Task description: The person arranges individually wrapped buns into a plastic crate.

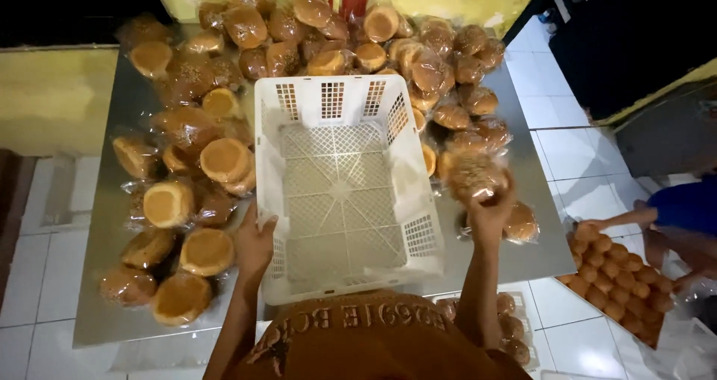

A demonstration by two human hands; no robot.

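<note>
An empty white plastic crate (345, 189) sits in the middle of a steel table (112, 201). My left hand (255, 239) rests against the crate's left wall, near its front corner. To the right of the crate, my right hand (489, 209) is raised and grips a clear bag of brown buns (473, 175). Many more bagged buns (196, 174) lie heaped on the table to the left, behind and to the right of the crate.
Another person in blue (676, 215) reaches over a tray of unbagged buns (620, 283) on the tiled floor at the right. More bagged buns (508, 328) lie below the table edge. A yellow wall runs along the back.
</note>
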